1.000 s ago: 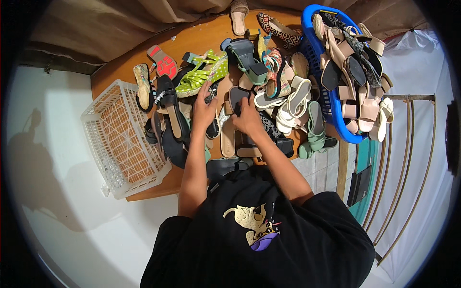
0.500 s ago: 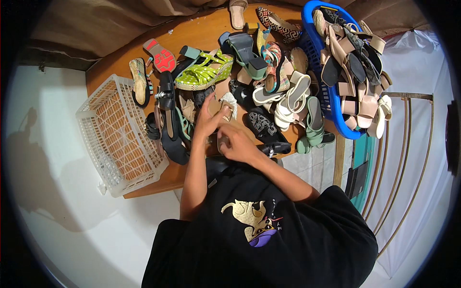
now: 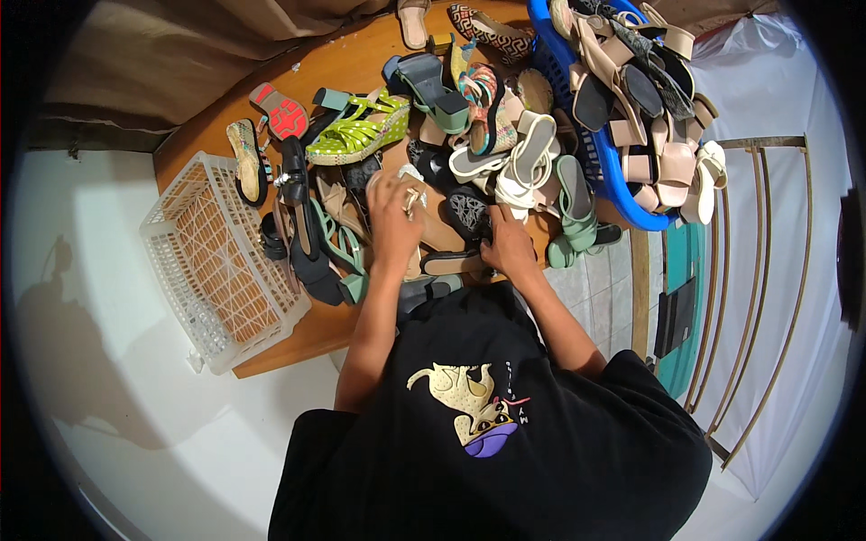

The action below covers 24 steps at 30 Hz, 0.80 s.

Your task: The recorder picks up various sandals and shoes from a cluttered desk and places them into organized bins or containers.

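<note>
My left hand [image 3: 397, 221] is closed over a beige sandal with a white strap [image 3: 410, 173] in the middle of the pile; the fingers cover most of it. My right hand [image 3: 510, 243] grips the edge of a black sandal with a light pattern [image 3: 467, 215], fingertips partly hidden against it. Between my hands a tan insole [image 3: 442, 236] shows, and below it a dark sandal [image 3: 451, 262] lies by the table's near edge. White strappy sandals [image 3: 528, 162] sit just beyond my right hand. A green polka-dot wedge sandal [image 3: 361, 131] lies beyond my left.
An off-white plastic basket [image 3: 225, 261] stands at the left on the wooden table [image 3: 203, 126]. At the right a blue basket [image 3: 622, 194] is heaped with beige and black sandals. Green sandals [image 3: 575, 212] lie at the right edge, and a brown curtain [image 3: 162, 63] hangs behind.
My hands have come apart: the right moved to the right onto the black sandal, the left lowered the white-strapped sandal into the pile. The view has shifted slightly.
</note>
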Tool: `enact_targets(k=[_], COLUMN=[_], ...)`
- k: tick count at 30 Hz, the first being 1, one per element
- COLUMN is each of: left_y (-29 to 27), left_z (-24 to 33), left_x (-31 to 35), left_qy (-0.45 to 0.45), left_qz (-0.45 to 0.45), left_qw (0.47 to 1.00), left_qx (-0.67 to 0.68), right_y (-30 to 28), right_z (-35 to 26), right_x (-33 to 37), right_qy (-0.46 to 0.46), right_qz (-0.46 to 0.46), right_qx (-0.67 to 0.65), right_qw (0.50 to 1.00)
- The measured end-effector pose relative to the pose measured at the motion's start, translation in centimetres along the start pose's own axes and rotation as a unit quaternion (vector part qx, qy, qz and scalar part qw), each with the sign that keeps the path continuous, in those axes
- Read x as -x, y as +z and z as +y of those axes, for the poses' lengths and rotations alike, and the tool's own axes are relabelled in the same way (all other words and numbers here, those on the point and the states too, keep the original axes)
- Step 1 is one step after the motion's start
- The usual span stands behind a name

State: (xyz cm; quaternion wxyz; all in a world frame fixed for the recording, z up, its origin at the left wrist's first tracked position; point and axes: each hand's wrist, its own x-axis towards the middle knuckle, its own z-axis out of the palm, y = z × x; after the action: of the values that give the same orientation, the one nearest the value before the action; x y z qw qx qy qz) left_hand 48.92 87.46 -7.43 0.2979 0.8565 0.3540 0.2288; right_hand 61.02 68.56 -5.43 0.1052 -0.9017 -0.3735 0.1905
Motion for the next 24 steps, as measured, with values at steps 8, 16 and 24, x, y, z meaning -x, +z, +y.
enact_targets(k=[8, 16, 24], left_y=[5.5, 1.6, 2.3], left_z=[1.9, 2.6, 1.2], left_x=[7.5, 6.2, 9.5], left_qy=[0.073, -0.034, -0.295], left_qz=[-0.325, -0.260, -0.052], left_qw=[0.939, 0.954, 0.779], left_qx=[0.084, 0.147, 0.551], right_y=[1.7, -3.5, -2.3], right_z=[3.7, 4.9, 2.6], right_x=[-0.6, -0.4, -3.0], right_qy=[-0.030, 0.046, 0.038], right_qz=[0.054, -0.040, -0.206], right_qx=[-0.294, -0.297, -0.650], right_qw=[0.954, 0.953, 0.730])
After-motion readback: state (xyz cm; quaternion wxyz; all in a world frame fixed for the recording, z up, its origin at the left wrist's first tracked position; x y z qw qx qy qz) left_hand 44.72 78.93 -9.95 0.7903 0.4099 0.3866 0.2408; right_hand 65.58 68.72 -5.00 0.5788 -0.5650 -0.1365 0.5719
